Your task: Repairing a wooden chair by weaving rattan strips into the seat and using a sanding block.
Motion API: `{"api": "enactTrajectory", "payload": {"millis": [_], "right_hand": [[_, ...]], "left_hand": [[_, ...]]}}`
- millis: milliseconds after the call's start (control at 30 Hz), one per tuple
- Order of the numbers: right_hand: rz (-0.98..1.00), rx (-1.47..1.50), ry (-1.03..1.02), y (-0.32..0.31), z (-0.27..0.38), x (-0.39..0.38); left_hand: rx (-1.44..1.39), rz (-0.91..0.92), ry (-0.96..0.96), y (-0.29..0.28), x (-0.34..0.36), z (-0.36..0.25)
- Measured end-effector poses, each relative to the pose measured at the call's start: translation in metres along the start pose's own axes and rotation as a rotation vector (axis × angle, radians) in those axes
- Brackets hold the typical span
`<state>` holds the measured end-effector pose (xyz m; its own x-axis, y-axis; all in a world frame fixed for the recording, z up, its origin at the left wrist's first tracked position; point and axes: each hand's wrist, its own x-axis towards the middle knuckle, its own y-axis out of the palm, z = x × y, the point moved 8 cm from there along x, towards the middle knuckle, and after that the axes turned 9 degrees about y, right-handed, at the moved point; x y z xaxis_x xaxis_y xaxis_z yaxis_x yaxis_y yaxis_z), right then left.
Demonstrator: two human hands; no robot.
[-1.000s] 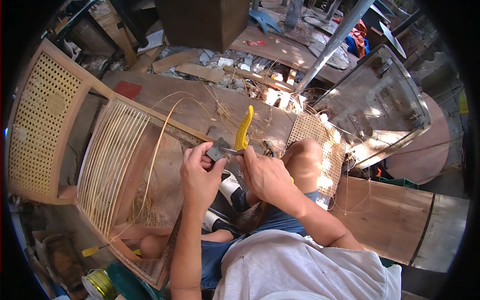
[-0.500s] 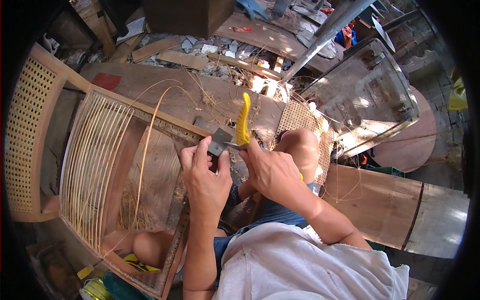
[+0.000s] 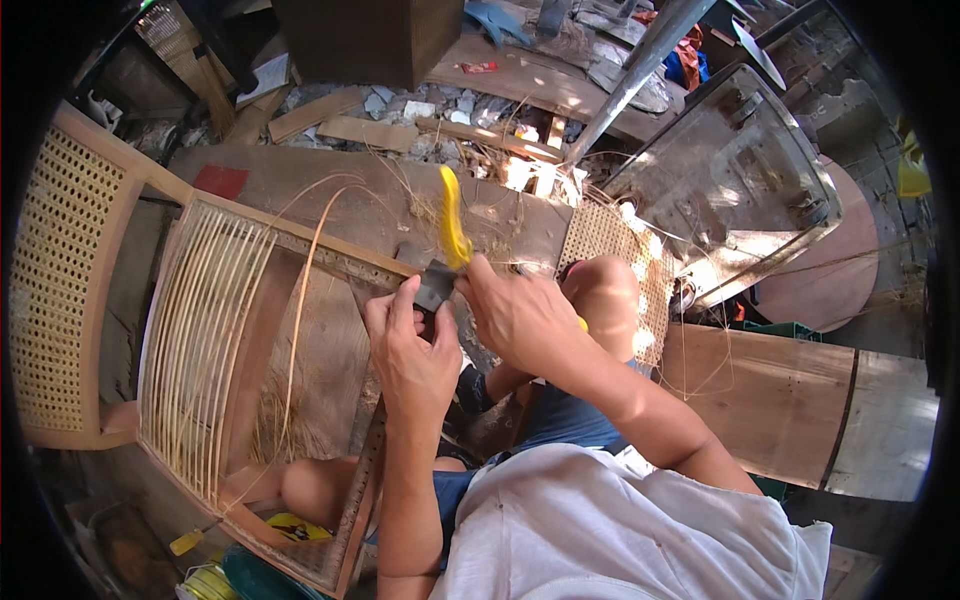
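Note:
Yellow-handled shears (image 3: pixel 453 222) are gripped in my right hand (image 3: pixel 520 312), with one curved handle pointing up and away. A second bit of yellow shows beneath my right wrist. Between the fingertips and thumb of my left hand (image 3: pixel 412 335) is a flat dark grey piece (image 3: pixel 435 287); its material is unclear. The shears' metal part lies by this piece, mostly hidden behind my fingers. Both hands are over the corner of a wooden chair frame (image 3: pixel 355 262). Pale cane strands (image 3: pixel 205 340) are strung side by side across the frame's left part.
Woven cane mesh (image 3: pixel 65 290) fills the chair's back at left. One loose strip (image 3: pixel 305 260) arches over the frame. Another cane sheet (image 3: pixel 600 240) lies beside my knee. Wooden boards (image 3: pixel 750 400) are at right, a metal pole (image 3: pixel 640 85) slants behind, and rubble (image 3: pixel 440 105) lies at the back.
My right hand has moved left with the shears, closer to the grey piece, so the metal tip seen earlier is now mostly hidden. My left hand stays nearly in place.

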<state>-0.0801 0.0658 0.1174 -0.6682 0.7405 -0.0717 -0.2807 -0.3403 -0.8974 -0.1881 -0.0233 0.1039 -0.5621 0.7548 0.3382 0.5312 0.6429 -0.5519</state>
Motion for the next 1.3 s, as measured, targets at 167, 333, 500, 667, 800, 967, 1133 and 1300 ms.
{"api": "enactTrajectory", "payload": {"millis": [167,333,500,667,800,967,1133,1300], "right_hand": [[0.076,-0.006,0.128,0.009,-0.012,-0.002],[0.038,0.003,0.063,0.008,-0.008,0.0],[-0.009,-0.012,0.002,0.004,-0.003,-0.001],[0.02,-0.013,0.04,0.001,-0.002,-0.004],[0.053,-0.056,0.021,0.003,-0.001,-0.002],[0.027,-0.05,0.04,0.004,-0.005,-0.004],[-0.168,0.065,-0.135,-0.011,0.008,-0.007],[0.05,-0.02,0.09,0.011,-0.011,-0.004]], "left_hand": [[0.011,-0.041,0.052,-0.002,-0.001,-0.003],[0.018,0.011,-0.001,0.0,-0.002,0.001],[0.013,0.011,0.015,0.001,0.0,0.0],[0.004,-0.038,0.018,-0.001,-0.002,0.001],[0.0,-0.036,0.045,0.0,-0.001,0.0],[0.013,-0.037,0.038,0.0,-0.002,0.001],[-0.005,-0.001,0.029,0.002,-0.002,0.001],[-0.012,0.014,0.001,0.003,-0.004,0.003]]}}
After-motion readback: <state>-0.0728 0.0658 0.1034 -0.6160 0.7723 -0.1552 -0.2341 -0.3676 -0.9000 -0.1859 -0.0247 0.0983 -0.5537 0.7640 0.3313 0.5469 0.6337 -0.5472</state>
